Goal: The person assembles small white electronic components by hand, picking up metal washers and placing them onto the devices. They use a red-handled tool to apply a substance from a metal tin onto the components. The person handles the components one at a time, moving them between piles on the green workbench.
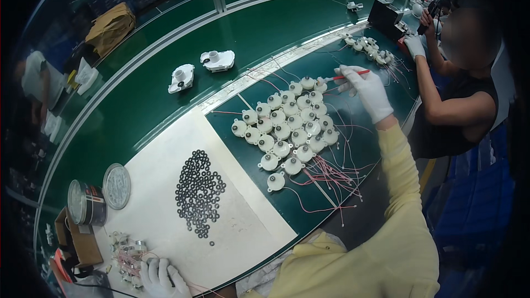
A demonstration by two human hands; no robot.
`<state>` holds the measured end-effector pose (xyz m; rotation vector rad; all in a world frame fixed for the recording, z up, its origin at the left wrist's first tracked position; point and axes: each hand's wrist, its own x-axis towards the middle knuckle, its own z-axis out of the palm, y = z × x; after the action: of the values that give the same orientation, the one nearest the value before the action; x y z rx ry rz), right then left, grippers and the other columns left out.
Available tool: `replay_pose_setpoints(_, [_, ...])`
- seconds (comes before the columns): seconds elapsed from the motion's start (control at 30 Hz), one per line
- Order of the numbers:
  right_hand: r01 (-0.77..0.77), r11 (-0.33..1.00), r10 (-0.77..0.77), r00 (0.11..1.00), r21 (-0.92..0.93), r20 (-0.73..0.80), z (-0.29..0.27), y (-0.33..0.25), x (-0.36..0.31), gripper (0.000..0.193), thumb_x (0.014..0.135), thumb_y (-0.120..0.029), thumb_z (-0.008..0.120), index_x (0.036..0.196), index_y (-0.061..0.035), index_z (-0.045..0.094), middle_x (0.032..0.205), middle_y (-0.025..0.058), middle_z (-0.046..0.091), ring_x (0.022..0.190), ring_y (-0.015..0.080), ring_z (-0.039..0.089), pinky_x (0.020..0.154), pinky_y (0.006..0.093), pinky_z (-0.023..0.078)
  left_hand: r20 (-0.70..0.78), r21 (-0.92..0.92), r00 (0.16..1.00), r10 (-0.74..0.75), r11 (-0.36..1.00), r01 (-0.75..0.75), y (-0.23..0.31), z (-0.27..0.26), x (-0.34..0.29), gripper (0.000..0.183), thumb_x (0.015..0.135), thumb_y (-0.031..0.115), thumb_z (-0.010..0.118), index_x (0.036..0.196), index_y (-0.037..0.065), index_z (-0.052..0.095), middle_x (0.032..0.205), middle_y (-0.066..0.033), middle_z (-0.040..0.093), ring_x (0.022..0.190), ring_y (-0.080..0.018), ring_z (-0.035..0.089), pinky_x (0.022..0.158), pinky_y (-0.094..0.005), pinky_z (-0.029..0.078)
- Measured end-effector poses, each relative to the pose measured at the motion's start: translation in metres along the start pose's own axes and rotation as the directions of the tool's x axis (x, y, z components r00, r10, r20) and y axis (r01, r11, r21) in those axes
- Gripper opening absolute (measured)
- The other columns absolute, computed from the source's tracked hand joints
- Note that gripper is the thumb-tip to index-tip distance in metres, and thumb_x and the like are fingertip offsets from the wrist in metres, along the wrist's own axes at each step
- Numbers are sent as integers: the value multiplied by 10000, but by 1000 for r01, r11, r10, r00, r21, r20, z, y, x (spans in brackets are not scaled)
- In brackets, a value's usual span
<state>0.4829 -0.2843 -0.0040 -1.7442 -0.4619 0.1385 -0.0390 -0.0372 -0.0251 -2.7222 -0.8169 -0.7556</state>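
I have the right hand (pixel 360 84) gripping a slim red tool (pixel 362 72), its tip beside the far edge of the cluster of round off-white motors (pixel 296 122) on the green worktop (pixel 250 160). The left hand (pixel 159 280), fingers curled, is at the wired motor pile (pixel 130 258), lower left; I cannot tell whether it grips one. Black rings (pixel 199 194) lie on the white sheet (pixel 248 226).

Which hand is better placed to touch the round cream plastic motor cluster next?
Right, I'd judge: your right white-gloved hand holds a slim red tool at the cluster; your left white-gloved hand is farther off, beside a small pink-wired pile.
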Motion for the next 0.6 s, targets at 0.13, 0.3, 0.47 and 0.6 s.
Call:
replay_pose_setpoints(0.13, [16,991,-9,999,136,-50,0,22,12,341,1020,-344,659,1134,-34,742,971,52,771,781,80,685,646,208,465,-17,11,1000,12,1000,-11,-1,1,0,101,933,78,667,941,-5,724,995,-180,734,994,-370,697,987,-522,527])
replay_pose_setpoints(0.3, [-57,997,59,998,61,-29,4,23,15,341,1041,-303,627,1197,-17,726,1011,58,768,768,85,684,643,208,469,10,19,1000,12,1000,-12,0,-2,1,107,940,77,656,947,-7,722,1007,-177,732,996,-374,694,990,-522,525])
replay_pose_setpoints(0.47, [-37,998,37,999,41,-12,5,26,13,332,1048,-285,624,1216,-19,729,1017,39,758,802,75,673,682,212,480,34,31,999,14,999,-15,3,-4,6,116,947,81,647,952,-10,719,1014,-176,731,1007,-380,690,988,-519,523])
replay_pose_setpoints(0.6, [-38,998,37,999,53,23,-1,28,12,312,1046,-269,630,1220,-31,732,1038,36,752,844,78,669,727,224,492,22,34,1000,17,999,-18,4,-5,5,120,947,84,649,952,-13,721,1009,-181,729,1005,-384,689,978,-520,529])
